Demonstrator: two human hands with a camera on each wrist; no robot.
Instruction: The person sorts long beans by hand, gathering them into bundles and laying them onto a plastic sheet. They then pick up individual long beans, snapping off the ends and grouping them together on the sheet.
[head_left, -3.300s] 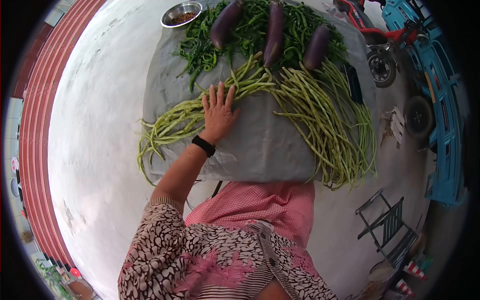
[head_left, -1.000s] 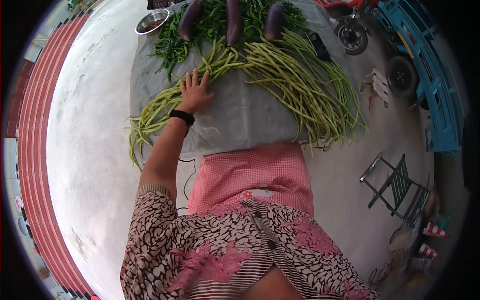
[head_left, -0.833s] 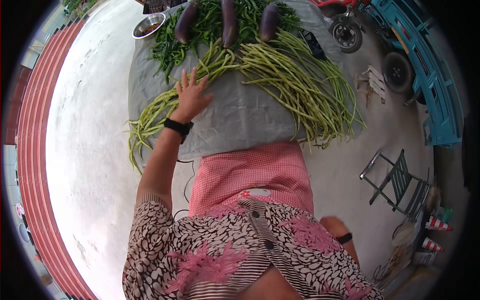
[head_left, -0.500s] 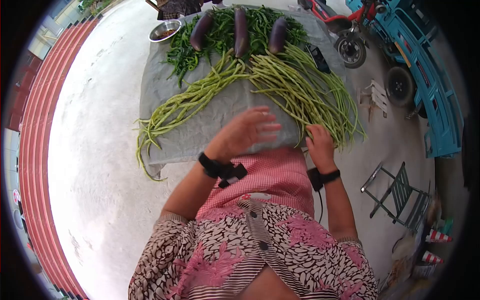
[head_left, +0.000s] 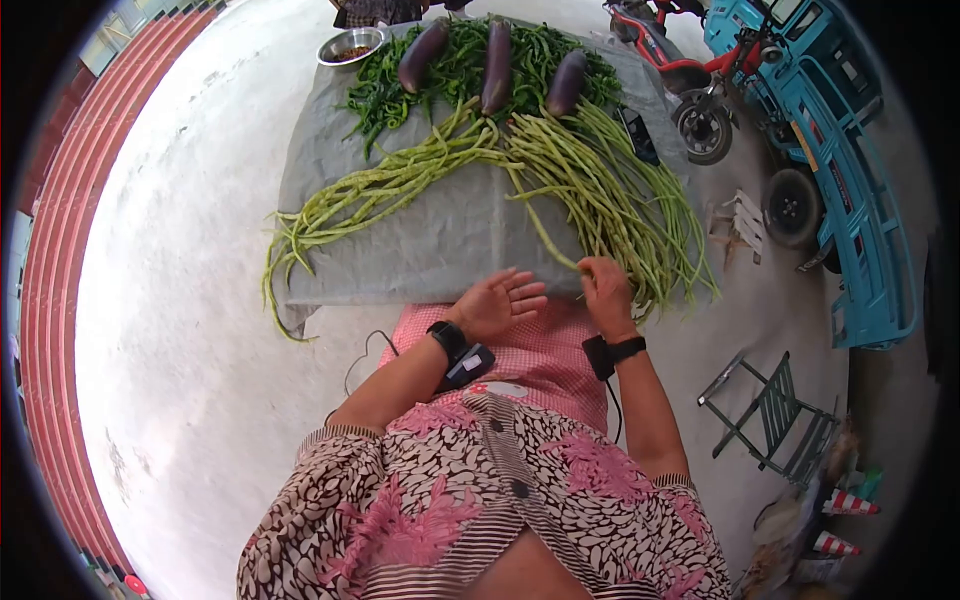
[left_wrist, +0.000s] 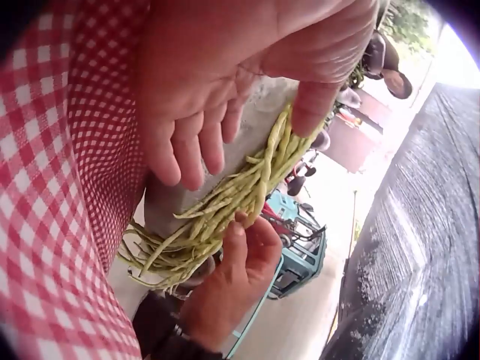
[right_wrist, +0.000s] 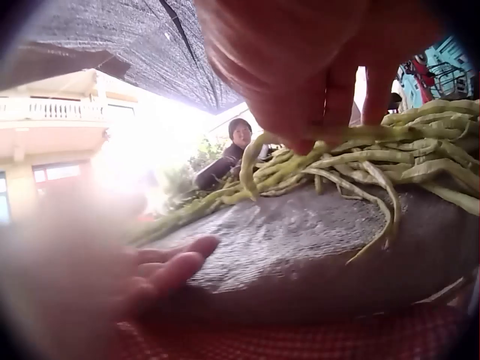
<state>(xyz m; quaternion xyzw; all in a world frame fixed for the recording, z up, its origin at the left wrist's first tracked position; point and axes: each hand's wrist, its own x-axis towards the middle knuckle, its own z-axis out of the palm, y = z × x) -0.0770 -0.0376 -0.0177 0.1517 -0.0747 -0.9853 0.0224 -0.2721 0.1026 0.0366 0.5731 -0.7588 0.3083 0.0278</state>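
Note:
With thumb and fingertips my right hand (head_left: 608, 298) pinches the near end of one long bean (head_left: 546, 238), which is pulled slightly apart from the right-hand pile of long beans (head_left: 615, 205). In the right wrist view, the fingers of this hand come down on the beans from above. My left hand (head_left: 495, 306) hovers by the cloth's near edge, palm turned up, fingers loosely extended and holding nothing. Its spread fingers show in the left wrist view, with the right hand (left_wrist: 236, 281) beyond them. Another bundle of long beans (head_left: 375, 190) stretches to the left over the grey cloth (head_left: 430, 265).
Green peppers (head_left: 380, 110) lie at the back under three eggplants (head_left: 497, 65). A metal bowl (head_left: 350, 46) stands back left, a dark phone (head_left: 638, 135) at right. A folding stool (head_left: 775, 420) and a blue three-wheeler (head_left: 850, 190) are on the right. Another person (right_wrist: 240, 139) is across the table.
My left hand has left the left bundle and come back to the near edge, turning palm up. The right hand has risen into view, reached the right pile and drawn one bean leftward.

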